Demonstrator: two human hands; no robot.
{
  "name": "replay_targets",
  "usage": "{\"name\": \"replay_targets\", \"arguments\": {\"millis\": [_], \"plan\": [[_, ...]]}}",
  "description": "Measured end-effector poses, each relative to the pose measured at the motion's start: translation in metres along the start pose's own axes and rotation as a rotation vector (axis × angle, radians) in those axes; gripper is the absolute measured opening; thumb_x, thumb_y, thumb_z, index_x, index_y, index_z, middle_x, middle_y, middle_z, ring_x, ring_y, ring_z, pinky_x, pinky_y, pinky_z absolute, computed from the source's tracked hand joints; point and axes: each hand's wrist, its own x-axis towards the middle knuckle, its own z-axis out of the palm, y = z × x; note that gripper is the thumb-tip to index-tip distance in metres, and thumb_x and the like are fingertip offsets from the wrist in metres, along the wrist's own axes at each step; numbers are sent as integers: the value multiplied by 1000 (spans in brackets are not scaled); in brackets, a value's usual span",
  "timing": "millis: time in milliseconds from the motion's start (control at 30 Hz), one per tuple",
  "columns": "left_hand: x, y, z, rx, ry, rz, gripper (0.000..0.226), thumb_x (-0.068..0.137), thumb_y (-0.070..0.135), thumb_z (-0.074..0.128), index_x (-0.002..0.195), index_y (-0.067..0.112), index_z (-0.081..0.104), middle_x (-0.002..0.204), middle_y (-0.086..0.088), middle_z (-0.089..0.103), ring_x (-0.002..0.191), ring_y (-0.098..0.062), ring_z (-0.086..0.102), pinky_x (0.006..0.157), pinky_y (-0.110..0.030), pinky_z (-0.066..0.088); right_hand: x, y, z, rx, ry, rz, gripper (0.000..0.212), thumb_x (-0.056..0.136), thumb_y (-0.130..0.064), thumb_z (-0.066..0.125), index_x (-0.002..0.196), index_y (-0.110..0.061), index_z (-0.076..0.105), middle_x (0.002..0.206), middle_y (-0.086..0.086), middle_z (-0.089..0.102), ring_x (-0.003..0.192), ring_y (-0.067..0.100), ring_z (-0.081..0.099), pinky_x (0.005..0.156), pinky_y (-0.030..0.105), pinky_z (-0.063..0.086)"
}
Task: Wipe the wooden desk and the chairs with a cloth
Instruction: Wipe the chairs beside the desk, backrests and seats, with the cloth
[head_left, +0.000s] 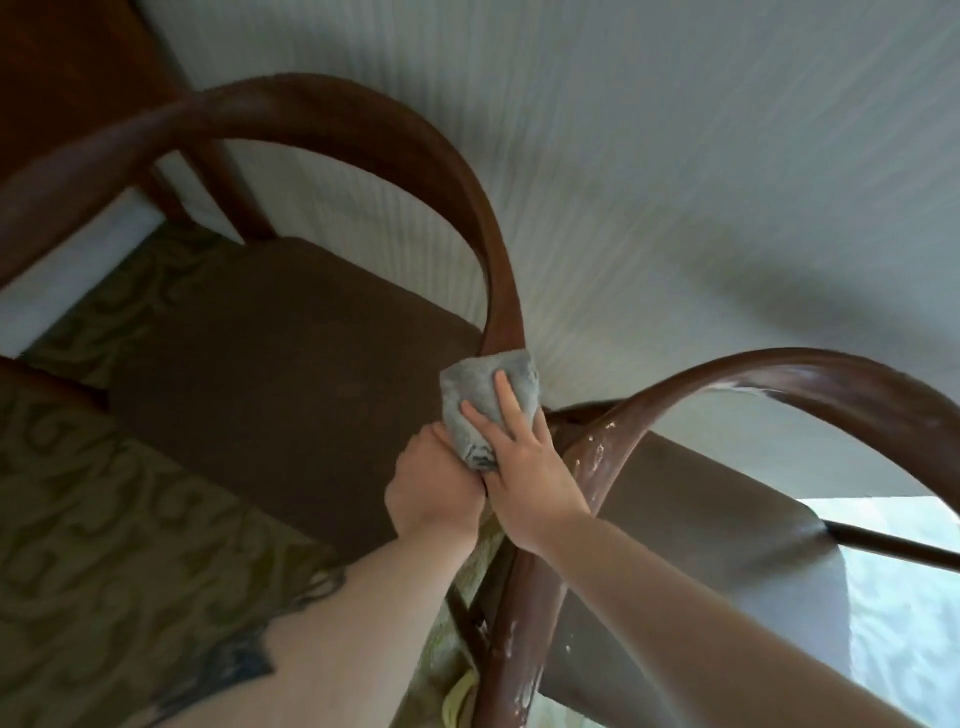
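Two dark wooden chairs with curved backs stand side by side against a pale wall. The left chair has a brown seat. The right chair has white flecks on its rail. A grey cloth is wrapped around the lower end of the left chair's curved back. My right hand presses on the cloth with fingers spread over it. My left hand grips the cloth's lower part from the left.
A green patterned carpet covers the floor on the left. A dark wooden piece of furniture stands at the top left. The pale wall is right behind both chairs. A bright patch of floor shows at the lower right.
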Motion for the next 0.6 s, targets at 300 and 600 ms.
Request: {"name": "replay_targets", "arguments": {"millis": [300,600], "plan": [[-12,-50,0,86,-73,504,70,95,58,0,153,23,16,155,6,31,135,-13,40,104,-32,41,59,-31,4,-59,279,268,54,102,-27,42,148,-46,24,161,-17,-11,148,29,-11,121,48,9],[10,-106,-45,283,-458,741,69,89,62,7,151,38,-14,161,14,-7,148,-7,-4,120,-45,13,-27,-80,91,202,415,402,59,100,-29,41,148,-50,15,152,-29,-21,146,16,-21,111,26,-10]]}}
